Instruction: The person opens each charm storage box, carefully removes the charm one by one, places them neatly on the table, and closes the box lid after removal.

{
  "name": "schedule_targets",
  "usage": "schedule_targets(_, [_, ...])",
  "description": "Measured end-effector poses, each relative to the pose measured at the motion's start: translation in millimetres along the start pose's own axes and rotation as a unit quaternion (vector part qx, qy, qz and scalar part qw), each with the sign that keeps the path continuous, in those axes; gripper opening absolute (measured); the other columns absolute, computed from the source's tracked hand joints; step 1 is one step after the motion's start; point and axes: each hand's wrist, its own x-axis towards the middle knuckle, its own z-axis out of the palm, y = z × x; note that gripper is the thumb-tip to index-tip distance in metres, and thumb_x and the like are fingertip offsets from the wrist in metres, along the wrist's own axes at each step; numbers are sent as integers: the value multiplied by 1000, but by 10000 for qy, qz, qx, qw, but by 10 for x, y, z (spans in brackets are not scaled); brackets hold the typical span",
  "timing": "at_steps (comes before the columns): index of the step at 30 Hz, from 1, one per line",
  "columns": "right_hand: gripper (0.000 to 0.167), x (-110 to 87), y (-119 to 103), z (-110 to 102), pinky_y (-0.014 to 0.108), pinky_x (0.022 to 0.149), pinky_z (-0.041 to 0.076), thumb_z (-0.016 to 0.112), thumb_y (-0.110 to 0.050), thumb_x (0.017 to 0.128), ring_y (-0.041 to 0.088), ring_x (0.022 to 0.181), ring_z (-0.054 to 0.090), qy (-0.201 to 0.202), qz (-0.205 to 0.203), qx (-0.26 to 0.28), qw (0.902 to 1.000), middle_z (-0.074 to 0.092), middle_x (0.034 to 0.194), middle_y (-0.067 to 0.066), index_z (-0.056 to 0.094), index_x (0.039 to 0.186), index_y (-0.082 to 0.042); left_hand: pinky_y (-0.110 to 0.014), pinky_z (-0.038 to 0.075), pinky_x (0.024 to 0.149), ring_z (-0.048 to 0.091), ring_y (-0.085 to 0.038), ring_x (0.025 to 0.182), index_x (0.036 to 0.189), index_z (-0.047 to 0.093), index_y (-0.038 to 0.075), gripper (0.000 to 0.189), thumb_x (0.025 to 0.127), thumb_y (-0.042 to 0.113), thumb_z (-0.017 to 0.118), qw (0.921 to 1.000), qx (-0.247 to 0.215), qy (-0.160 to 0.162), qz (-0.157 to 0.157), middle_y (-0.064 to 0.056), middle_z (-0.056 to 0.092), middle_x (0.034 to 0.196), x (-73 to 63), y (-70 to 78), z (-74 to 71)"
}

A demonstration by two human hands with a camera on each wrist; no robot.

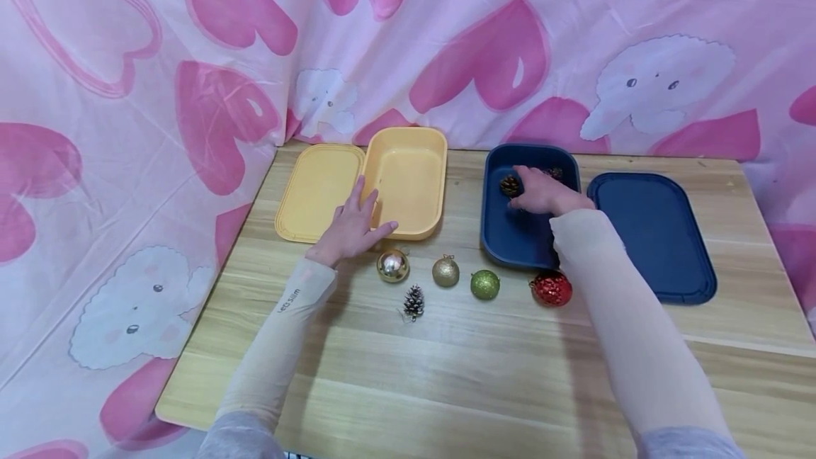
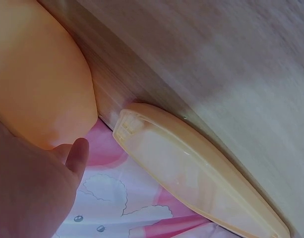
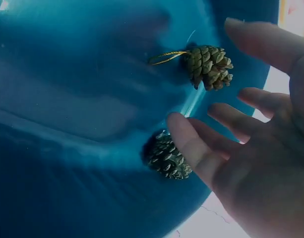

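My right hand (image 1: 547, 193) reaches into the dark blue box (image 1: 510, 239), fingers spread and holding nothing. Left of its fingers lies a brown pinecone (image 1: 510, 185); a second, darker pinecone (image 1: 556, 173) lies in the back right corner, partly behind the hand. In the right wrist view, one pinecone (image 3: 210, 67) has a gold loop, and the index finger overlaps the other pinecone (image 3: 167, 157). My left hand (image 1: 350, 229) is spread at the front left of the yellow box (image 1: 437, 190), over the border with its yellow lid (image 1: 312, 197), gripping nothing.
In front of the boxes lie a shiny gold ball (image 1: 392, 265), a glittery gold ball (image 1: 445, 272), a green ball (image 1: 485, 285), a red ornament (image 1: 552, 289) and a frosted pinecone (image 1: 414, 302). The blue lid (image 1: 656, 239) lies right of its box. A pink curtain (image 1: 382, 55) hangs behind.
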Motion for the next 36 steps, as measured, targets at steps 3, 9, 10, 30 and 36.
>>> schedule_targets(3, [74, 36, 7, 18, 63, 114, 20, 56, -17, 94, 48, 143, 16, 108, -27, -72, 9999, 17, 155, 31, 14, 153, 0, -59, 18, 116, 15, -41, 147, 155, 15, 7, 98, 88, 76, 32, 10000, -12, 19, 6, -8, -25, 160, 1, -6, 6])
schedule_targets(9, [68, 101, 9, 77, 60, 114, 22, 55, -10, 93, 47, 142, 20, 182, -233, -222, 9993, 22, 154, 31, 21, 151, 3, -59, 19, 116, 14, -40, 147, 155, 15, 8, 99, 87, 78, 31, 10000, -7, 40, 1, -9, -23, 160, 4, -18, 21])
schedule_targets(10, [66, 109, 6, 86, 60, 114, 24, 55, -10, 93, 47, 141, 21, 184, -269, -264, 9991, 24, 153, 31, 23, 150, 4, -59, 19, 116, 14, -40, 147, 155, 15, 8, 98, 87, 77, 31, 10000, -6, 45, 0, -9, -23, 160, 5, -19, 22])
schedule_targets(30, [41, 107, -104, 122, 57, 105, 39, 53, -7, 93, 40, 128, 45, -261, -215, -469, 9983, 49, 139, 25, 52, 134, -1, -59, 22, 115, 12, -38, 148, 154, 17, 6, 97, 88, 76, 31, 9999, 15, 122, 72, -11, -20, 161, 13, -35, 36])
schedule_targets(36, [41, 112, -100, 118, 58, 106, 38, 53, -7, 94, 41, 129, 44, -301, -205, -558, 9978, 49, 139, 25, 52, 135, -2, -58, 22, 115, 15, -39, 148, 154, 17, 7, 97, 88, 76, 31, 9999, 23, 113, 43, -11, -20, 161, 14, -24, 28])
